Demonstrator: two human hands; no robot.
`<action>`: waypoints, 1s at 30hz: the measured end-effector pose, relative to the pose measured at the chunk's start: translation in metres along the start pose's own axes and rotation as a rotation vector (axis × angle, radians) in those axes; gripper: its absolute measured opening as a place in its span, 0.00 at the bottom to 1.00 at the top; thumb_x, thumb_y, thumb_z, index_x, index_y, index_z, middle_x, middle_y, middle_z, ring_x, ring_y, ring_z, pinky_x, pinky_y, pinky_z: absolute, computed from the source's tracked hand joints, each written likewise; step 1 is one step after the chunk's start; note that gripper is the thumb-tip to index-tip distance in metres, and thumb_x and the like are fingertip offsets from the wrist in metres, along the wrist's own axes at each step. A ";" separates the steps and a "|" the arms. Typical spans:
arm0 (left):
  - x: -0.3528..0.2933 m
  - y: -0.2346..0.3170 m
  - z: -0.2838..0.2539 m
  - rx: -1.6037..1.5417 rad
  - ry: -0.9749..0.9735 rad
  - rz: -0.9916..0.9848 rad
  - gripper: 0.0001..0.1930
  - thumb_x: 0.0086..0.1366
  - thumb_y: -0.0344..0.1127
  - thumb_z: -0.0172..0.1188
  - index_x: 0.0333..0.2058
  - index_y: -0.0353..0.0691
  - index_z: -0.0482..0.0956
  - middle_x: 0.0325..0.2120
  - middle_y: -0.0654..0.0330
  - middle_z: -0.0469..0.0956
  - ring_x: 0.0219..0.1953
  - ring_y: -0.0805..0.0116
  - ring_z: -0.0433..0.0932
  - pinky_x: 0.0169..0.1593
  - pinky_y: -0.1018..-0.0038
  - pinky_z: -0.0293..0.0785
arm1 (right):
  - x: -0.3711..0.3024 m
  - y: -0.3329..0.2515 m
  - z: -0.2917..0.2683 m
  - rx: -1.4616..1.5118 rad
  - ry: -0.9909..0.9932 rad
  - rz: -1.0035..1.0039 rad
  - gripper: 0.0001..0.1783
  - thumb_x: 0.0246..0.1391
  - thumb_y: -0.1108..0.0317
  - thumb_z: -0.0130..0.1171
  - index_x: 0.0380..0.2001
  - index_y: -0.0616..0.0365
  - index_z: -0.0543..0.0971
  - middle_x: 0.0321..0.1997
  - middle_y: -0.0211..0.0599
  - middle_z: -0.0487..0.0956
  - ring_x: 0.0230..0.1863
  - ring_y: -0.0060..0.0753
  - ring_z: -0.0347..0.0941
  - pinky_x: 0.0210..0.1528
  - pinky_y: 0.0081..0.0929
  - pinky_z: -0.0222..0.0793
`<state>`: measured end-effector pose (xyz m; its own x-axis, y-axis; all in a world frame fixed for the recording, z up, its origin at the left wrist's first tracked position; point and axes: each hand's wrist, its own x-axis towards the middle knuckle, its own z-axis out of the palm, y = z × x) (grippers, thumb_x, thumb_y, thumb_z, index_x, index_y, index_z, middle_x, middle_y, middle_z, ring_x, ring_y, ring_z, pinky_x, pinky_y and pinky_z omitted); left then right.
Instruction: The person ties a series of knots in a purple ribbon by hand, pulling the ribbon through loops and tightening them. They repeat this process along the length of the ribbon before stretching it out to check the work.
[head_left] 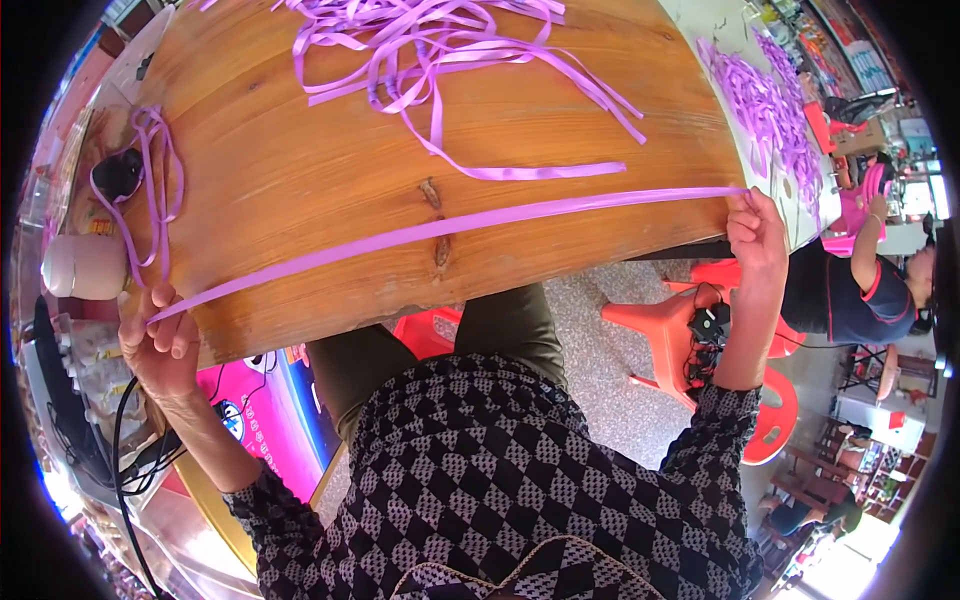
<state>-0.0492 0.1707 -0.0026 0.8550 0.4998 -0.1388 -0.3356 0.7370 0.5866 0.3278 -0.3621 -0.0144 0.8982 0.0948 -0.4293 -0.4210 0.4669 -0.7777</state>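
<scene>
1. Left hand (pixel 158 335): closed on one end of the strip (pixel 440 230), at the near left edge of the worktop (pixel 300 170); fingers curled over the strip.
2. Right hand (pixel 757 232): pinching the other end of the strip at the worktop's right edge, fingertips pressed together.
3. Strip: a long, flat purple band, stretched taut between the two hands and lying across the wooden worktop just inside its near edge.
4. Tangle (pixel 440 50): loose purple strips heaped on the worktop beyond the taut strip, well apart from both hands; one tail trails down near the strip's right half.
5. Loop (pixel 150 190): a thin purple strip hanging above the left hand, at the worktop's left edge.
6. Pile (pixel 765 110): more purple strips on a pale surface beyond the right hand.
7. Stool (pixel 670 325): orange plastic, on the floor below the right hand.
8. Another person (pixel 860 285): seated to the right of the right hand, in dark clothing.
</scene>
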 end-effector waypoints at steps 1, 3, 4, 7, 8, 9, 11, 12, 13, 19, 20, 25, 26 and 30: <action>0.002 -0.002 -0.002 -0.087 -0.080 -0.022 0.09 0.51 0.26 0.54 0.20 0.37 0.61 0.22 0.59 0.61 0.17 0.75 0.59 0.18 0.78 0.56 | 0.002 0.000 -0.002 0.042 -0.028 0.035 0.05 0.51 0.72 0.52 0.29 0.62 0.68 0.42 0.50 0.74 0.13 0.15 0.57 0.10 0.10 0.51; 0.003 -0.007 -0.004 -0.175 -0.157 -0.039 0.08 0.51 0.24 0.54 0.20 0.35 0.63 0.23 0.59 0.62 0.17 0.76 0.59 0.19 0.78 0.55 | 0.006 -0.003 -0.006 0.096 -0.046 0.075 0.05 0.51 0.72 0.52 0.29 0.62 0.68 0.42 0.49 0.74 0.13 0.15 0.57 0.10 0.10 0.52; 0.004 -0.010 -0.005 -0.231 -0.143 -0.018 0.08 0.52 0.24 0.54 0.20 0.35 0.63 0.23 0.59 0.62 0.16 0.76 0.59 0.19 0.78 0.55 | 0.007 -0.003 -0.006 0.151 -0.059 0.110 0.05 0.51 0.72 0.51 0.29 0.62 0.68 0.43 0.48 0.73 0.13 0.16 0.58 0.10 0.10 0.52; 0.002 -0.016 -0.008 -0.303 -0.116 -0.001 0.07 0.53 0.23 0.52 0.23 0.35 0.63 0.23 0.60 0.61 0.17 0.76 0.58 0.20 0.79 0.55 | 0.007 -0.001 -0.004 0.215 -0.104 0.119 0.05 0.52 0.72 0.51 0.29 0.62 0.68 0.43 0.49 0.73 0.14 0.16 0.59 0.10 0.10 0.52; 0.001 -0.017 -0.007 -0.317 -0.090 -0.011 0.07 0.53 0.24 0.52 0.23 0.36 0.62 0.23 0.61 0.61 0.17 0.75 0.59 0.21 0.78 0.55 | 0.003 0.000 -0.002 0.214 -0.101 0.116 0.05 0.52 0.72 0.51 0.29 0.62 0.68 0.43 0.49 0.73 0.14 0.16 0.59 0.10 0.10 0.52; 0.001 -0.017 -0.007 -0.332 -0.066 -0.022 0.08 0.54 0.25 0.51 0.22 0.37 0.61 0.23 0.62 0.60 0.18 0.75 0.60 0.22 0.77 0.56 | -0.001 0.000 0.001 0.234 -0.097 0.108 0.06 0.52 0.72 0.51 0.31 0.64 0.68 0.41 0.47 0.74 0.14 0.16 0.59 0.10 0.10 0.52; -0.001 -0.015 -0.013 -0.296 -0.067 0.006 0.07 0.54 0.25 0.51 0.23 0.37 0.61 0.24 0.62 0.60 0.20 0.75 0.60 0.23 0.77 0.56 | -0.009 0.003 0.006 0.255 -0.086 0.084 0.08 0.52 0.72 0.51 0.33 0.66 0.69 0.39 0.45 0.74 0.15 0.16 0.59 0.11 0.11 0.52; 0.000 -0.016 -0.017 -0.262 -0.068 0.031 0.07 0.55 0.25 0.51 0.24 0.36 0.61 0.24 0.62 0.60 0.21 0.74 0.61 0.24 0.77 0.56 | -0.011 0.003 0.005 0.284 -0.128 0.112 0.12 0.53 0.71 0.50 0.39 0.68 0.68 0.32 0.39 0.72 0.15 0.16 0.58 0.11 0.11 0.51; 0.001 -0.014 -0.021 -0.276 -0.082 0.011 0.07 0.55 0.25 0.51 0.24 0.36 0.61 0.24 0.62 0.60 0.21 0.74 0.61 0.24 0.77 0.56 | -0.014 0.005 0.005 0.313 -0.168 0.136 0.17 0.54 0.69 0.50 0.44 0.70 0.68 0.26 0.33 0.71 0.16 0.16 0.58 0.12 0.11 0.50; -0.005 -0.001 -0.029 -0.230 -0.024 0.018 0.06 0.56 0.24 0.50 0.26 0.36 0.61 0.25 0.62 0.60 0.21 0.74 0.59 0.24 0.77 0.55 | -0.012 0.020 0.012 0.402 -0.232 0.163 0.18 0.55 0.67 0.50 0.44 0.71 0.67 0.23 0.29 0.65 0.17 0.16 0.58 0.13 0.12 0.51; -0.005 0.000 -0.032 -0.226 -0.037 0.002 0.06 0.56 0.24 0.50 0.26 0.36 0.61 0.24 0.62 0.60 0.21 0.74 0.59 0.24 0.77 0.55 | -0.014 0.021 0.012 0.442 -0.212 0.167 0.18 0.55 0.67 0.50 0.44 0.72 0.67 0.23 0.29 0.65 0.18 0.16 0.58 0.13 0.12 0.51; -0.002 -0.001 -0.033 -0.224 -0.014 -0.010 0.06 0.56 0.24 0.50 0.27 0.36 0.60 0.24 0.62 0.60 0.21 0.74 0.58 0.24 0.78 0.54 | -0.023 0.020 0.012 0.504 -0.239 0.127 0.18 0.54 0.67 0.51 0.43 0.73 0.67 0.23 0.28 0.64 0.18 0.17 0.58 0.13 0.13 0.51; -0.001 -0.002 -0.031 -0.222 -0.013 -0.014 0.06 0.56 0.24 0.50 0.27 0.36 0.60 0.24 0.62 0.60 0.21 0.74 0.58 0.24 0.78 0.54 | -0.021 0.020 0.011 0.499 -0.172 0.081 0.12 0.53 0.68 0.52 0.34 0.68 0.68 0.28 0.38 0.70 0.17 0.18 0.60 0.12 0.13 0.52; -0.002 -0.006 -0.027 -0.241 0.007 -0.019 0.06 0.56 0.24 0.50 0.27 0.36 0.60 0.24 0.63 0.60 0.21 0.75 0.58 0.24 0.78 0.53 | -0.021 0.020 0.007 0.468 -0.067 0.020 0.08 0.51 0.69 0.54 0.24 0.62 0.69 0.32 0.46 0.75 0.16 0.20 0.64 0.11 0.13 0.53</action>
<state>-0.0593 0.1775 -0.0276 0.8597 0.4869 -0.1543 -0.4045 0.8335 0.3765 0.3014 -0.3484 -0.0174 0.9030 0.1575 -0.3998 -0.3500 0.8093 -0.4717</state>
